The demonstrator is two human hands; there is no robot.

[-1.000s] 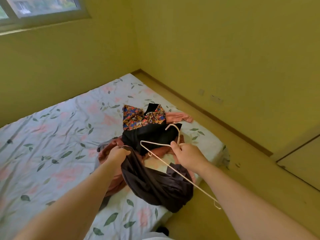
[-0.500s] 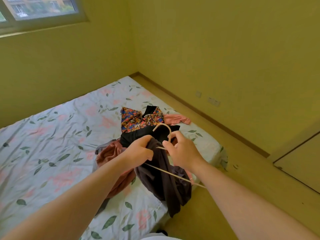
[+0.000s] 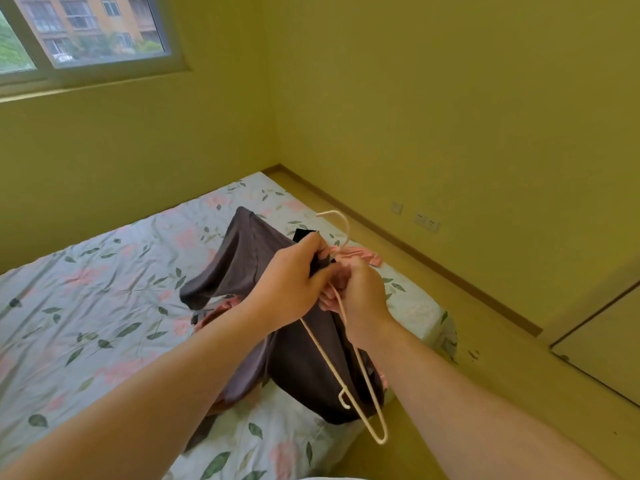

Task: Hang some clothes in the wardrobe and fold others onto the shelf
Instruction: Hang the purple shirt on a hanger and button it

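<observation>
My left hand (image 3: 291,282) grips a dark grey garment (image 3: 242,258), lifted above the bed, with one part raised and another hanging down past my wrists. My right hand (image 3: 360,296) holds a thin white hanger (image 3: 349,382) just below its hook, the hook pointing up and the frame slanting down toward me. Both hands meet at the hanger's neck. Under the garment lie a rust-red piece of clothing (image 3: 221,308) and a pink one (image 3: 360,254), mostly hidden.
The bed (image 3: 104,306) has a floral sheet and fills the lower left. Yellow walls meet in a corner behind it, with a window (image 3: 79,32) at upper left. Wall sockets (image 3: 426,221) sit low on the right wall. A door edge (image 3: 599,348) shows at right.
I have lifted the grey garment higher off the pile and brought both hands together at the hanger's neck. The hanger has swung so its frame points down toward me. The view tilted up.
</observation>
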